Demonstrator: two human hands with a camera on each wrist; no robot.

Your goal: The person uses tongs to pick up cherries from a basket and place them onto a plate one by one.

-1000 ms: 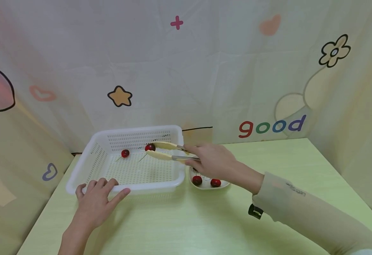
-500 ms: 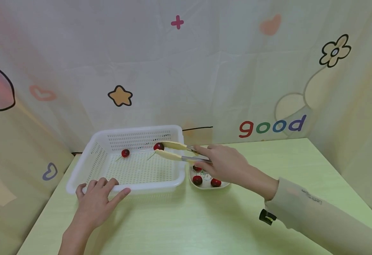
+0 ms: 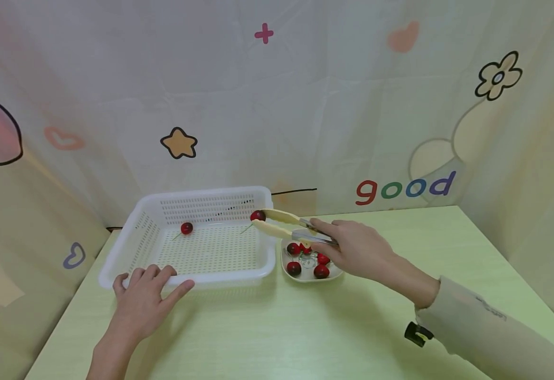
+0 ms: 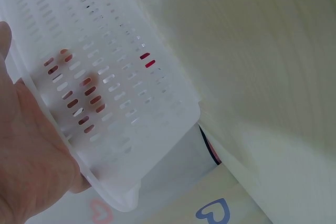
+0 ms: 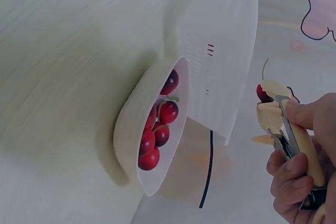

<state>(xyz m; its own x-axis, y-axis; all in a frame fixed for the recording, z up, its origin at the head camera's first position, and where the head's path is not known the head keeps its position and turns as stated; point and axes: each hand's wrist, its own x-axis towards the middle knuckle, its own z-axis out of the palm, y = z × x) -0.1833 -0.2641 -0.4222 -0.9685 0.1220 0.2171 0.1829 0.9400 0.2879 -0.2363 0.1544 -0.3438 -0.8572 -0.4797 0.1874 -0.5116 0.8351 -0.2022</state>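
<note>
My right hand (image 3: 360,250) grips yellow-tipped metal tongs (image 3: 277,230), whose tips pinch a dark red cherry (image 3: 258,216) by the right rim of a white slotted basket (image 3: 234,276). A thin green stem hangs from this cherry, which the right wrist view also shows between the tongs' tips (image 5: 270,114). Another cherry (image 3: 187,228) lies on the basket floor. My left hand (image 3: 141,306) holds the basket's near left rim; its fingers show through the slots in the left wrist view. Right of the basket, a small white bowl (image 5: 128,129) contains several cherries (image 5: 161,135).
Everything stands on a pale green table (image 3: 277,332). A printed curtain (image 3: 334,105) hangs behind and at both sides. The bowl stands close against the basket's right side, below the tongs and my right hand. A black item (image 3: 418,334) sits at the right sleeve's cuff.
My right hand has moved right with the tongs and the pinched cherry, from over the basket's interior to its right rim. More of the bowl is uncovered. The left hand stays still.
</note>
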